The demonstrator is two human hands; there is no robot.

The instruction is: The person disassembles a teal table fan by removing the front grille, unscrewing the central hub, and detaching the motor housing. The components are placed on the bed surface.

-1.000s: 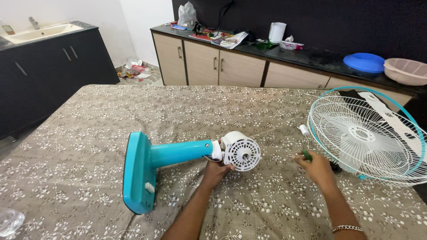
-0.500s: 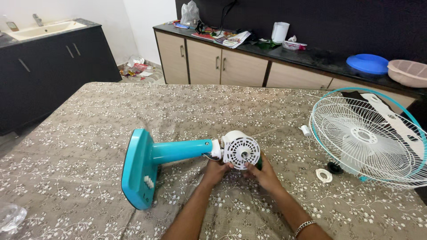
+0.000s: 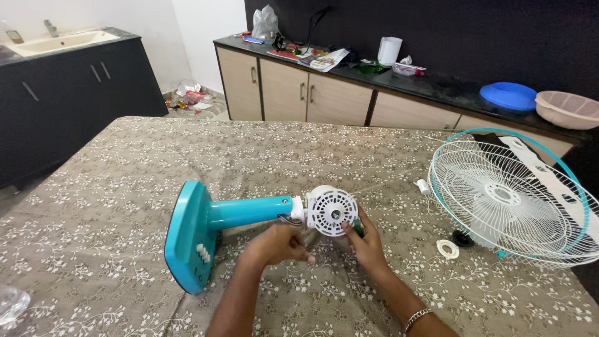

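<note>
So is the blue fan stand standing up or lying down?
Lying down. The blue fan stand lies on its side on the patterned cloth, its flat base on edge at the left and its white motor head by both hands.

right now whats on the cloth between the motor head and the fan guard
In the head view, between the white motor head and the fan guard lie a white ring, a black cap and a small white plug.

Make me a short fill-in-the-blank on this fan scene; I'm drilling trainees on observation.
1. The fan stand lies on its side, and its colour is ____.
2. The right hand touches the white ____ housing.
3. The wire fan guard lies to the person's ____.

Missing words: teal; motor; right
</note>
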